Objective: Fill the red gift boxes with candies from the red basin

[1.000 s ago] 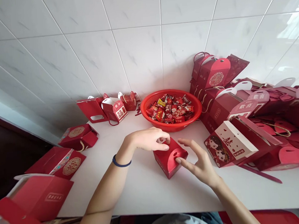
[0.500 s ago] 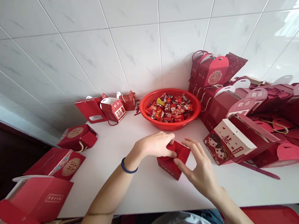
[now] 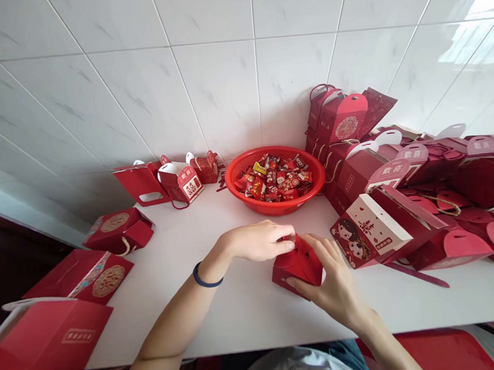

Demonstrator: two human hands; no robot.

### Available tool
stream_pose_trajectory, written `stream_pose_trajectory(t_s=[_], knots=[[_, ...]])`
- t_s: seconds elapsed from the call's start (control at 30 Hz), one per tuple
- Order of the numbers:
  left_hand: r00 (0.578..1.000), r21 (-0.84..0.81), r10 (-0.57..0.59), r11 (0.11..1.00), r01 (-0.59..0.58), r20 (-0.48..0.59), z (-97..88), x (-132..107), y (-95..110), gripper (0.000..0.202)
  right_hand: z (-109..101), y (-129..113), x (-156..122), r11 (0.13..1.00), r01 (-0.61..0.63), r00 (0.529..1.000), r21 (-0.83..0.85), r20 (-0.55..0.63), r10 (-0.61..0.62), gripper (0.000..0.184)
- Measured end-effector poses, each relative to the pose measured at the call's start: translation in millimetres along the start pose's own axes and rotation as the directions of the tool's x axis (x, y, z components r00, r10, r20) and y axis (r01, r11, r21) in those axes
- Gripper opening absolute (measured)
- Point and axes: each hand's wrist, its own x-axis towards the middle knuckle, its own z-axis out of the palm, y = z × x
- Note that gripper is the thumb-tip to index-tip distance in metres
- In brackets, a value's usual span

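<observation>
A small red gift box [image 3: 297, 266] stands on the white table [image 3: 239, 315] in front of me. My left hand [image 3: 257, 242], with a blue band on its wrist, pinches the box's top flaps from the left. From the right, my right hand [image 3: 334, 280] wraps round the box's side, fingers pressed on the flaps. Behind the box, a red basket [image 3: 275, 180] holds several wrapped candies.
A big heap of red and pink gift boxes [image 3: 417, 195] fills the right side up to the tiled wall. More red boxes [image 3: 117, 230] lie along the left edge, and three small ones [image 3: 179, 181] stand at the back left.
Both hands have closed in on the small box and pressed its top flaps together. The box has shifted a little to the right. The view has drifted right.
</observation>
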Motion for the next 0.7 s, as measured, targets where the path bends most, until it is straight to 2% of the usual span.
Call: stream_pose_trajectory(t_s=[0.13,0.33,0.43,0.5,0.57,0.63,0.67,0.7], knots=[[0.997,-0.093,0.07,0.993,-0.071,-0.014,-2.9,3,-6,0.027,-8,5,3,0.998,-0.067,0.998,0.014,0.005,0.067,0.068],[0.995,-0.048,0.085,0.995,-0.083,0.047,-0.3,6,-4,0.025,-18,10,5,1.0,0.01,0.991,-0.022,0.131,-0.007,0.071],[0.984,-0.106,0.159,0.983,-0.15,0.082,-4.6,-2,-2,0.028,-36,5,5,1.0,0.028,0.982,0.008,0.186,-0.03,0.063],[0.964,-0.22,0.253,0.948,-0.23,0.082,-9.8,-11,-1,0.034,-57,1,4,0.996,0.061,0.979,0.062,0.19,-0.072,0.06],[0.942,-0.357,0.334,0.882,-0.307,0.017,-15.6,-21,-1,0.041,-85,-2,4,0.992,0.069,0.992,0.105,0.099,-0.079,0.059],[0.932,-0.445,0.353,0.825,-0.349,-0.076,-21.0,-30,-2,0.044,-116,0,6,0.99,0.033,0.995,0.136,-0.102,-0.019,0.06],[0.933,-0.459,0.343,0.814,-0.354,-0.112,-23.3,-34,-2,0.045,-132,5,8,0.99,0.007,0.975,0.143,-0.22,0.025,0.062],[0.936,-0.46,0.325,0.816,-0.35,-0.136,-25.2,-37,-3,0.045,-148,11,10,0.988,-0.036,0.925,0.147,-0.369,0.089,0.063]])
